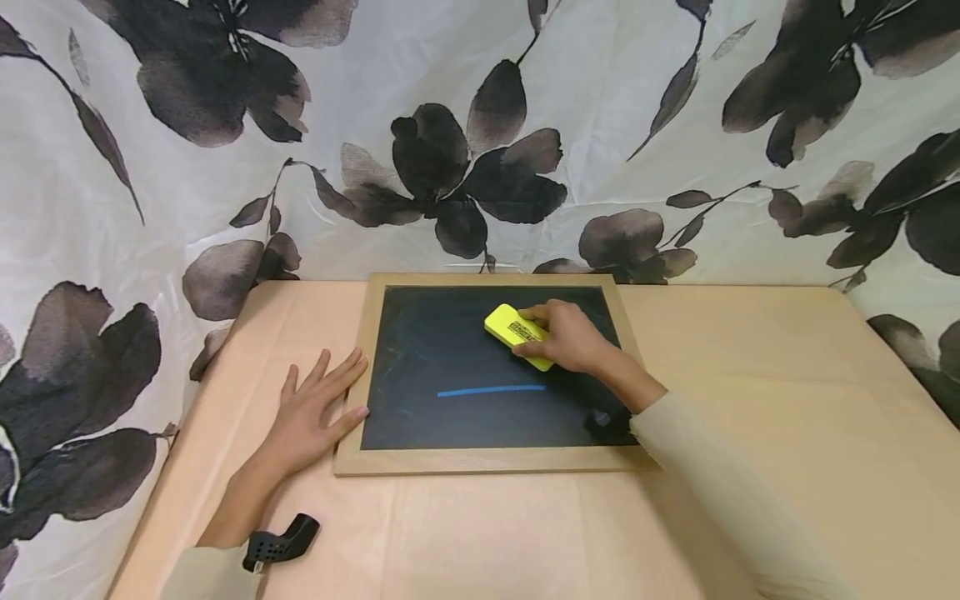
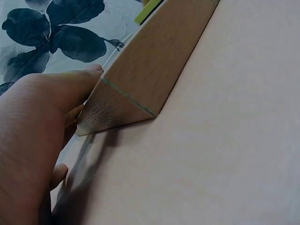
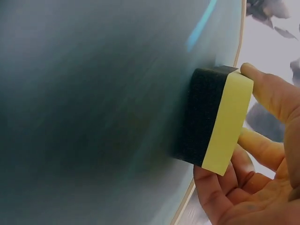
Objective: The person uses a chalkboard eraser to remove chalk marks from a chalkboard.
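Note:
A chalkboard [image 1: 420,350] in a light wooden frame lies on the table, with one blue line [image 1: 491,390] across its lower middle. My right hand [image 1: 566,333] grips a yellow eraser [image 1: 517,333] over the upper right part of the board. In the right wrist view, the eraser's dark felt side [image 3: 201,117] faces the board, and thumb and fingers hold its yellow back. My left hand [image 1: 311,417] has its fingers spread, the fingertips and thumb touching the left side of the frame. The left wrist view shows that hand [image 2: 42,117] by the frame's corner [image 2: 126,98].
A pale wood-toned table [image 1: 480,533] surrounds the board. Behind it hangs a white cloth [image 1: 600,83] with dark flowers. The left wrist wears a black camera mount [image 1: 281,542]; a dark device [image 1: 607,423] sits under the right wrist, over the board's lower right.

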Tool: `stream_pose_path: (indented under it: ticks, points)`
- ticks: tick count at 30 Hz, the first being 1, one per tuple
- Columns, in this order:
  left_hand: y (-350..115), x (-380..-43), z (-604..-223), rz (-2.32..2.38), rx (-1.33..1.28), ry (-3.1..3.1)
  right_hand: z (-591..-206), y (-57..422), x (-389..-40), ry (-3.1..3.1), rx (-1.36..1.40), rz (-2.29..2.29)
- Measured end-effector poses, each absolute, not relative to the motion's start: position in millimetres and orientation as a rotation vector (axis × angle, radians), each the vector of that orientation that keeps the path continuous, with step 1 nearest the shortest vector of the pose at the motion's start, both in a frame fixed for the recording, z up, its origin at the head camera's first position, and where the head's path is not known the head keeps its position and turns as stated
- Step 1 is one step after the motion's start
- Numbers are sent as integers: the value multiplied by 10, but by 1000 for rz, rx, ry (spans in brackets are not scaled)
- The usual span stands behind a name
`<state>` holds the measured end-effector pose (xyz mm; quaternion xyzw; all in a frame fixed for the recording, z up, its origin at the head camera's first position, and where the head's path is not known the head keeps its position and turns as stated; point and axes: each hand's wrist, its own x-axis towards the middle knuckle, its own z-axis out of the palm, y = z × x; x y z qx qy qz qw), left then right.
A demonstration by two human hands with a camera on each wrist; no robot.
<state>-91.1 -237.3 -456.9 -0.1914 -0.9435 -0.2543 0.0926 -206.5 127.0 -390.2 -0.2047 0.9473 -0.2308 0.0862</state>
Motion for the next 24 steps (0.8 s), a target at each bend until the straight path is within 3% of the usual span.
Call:
stream_pose_path:
  ticks: [10,24]
  points:
    - [-2372,-928,-4576,-765,-573,-2804,-3920,2053,-2005,2870,-447,-747]
    - [-2364,-941,-4534,-824,-555,-2790,-3961,2072,-2013,2892,-516,-845]
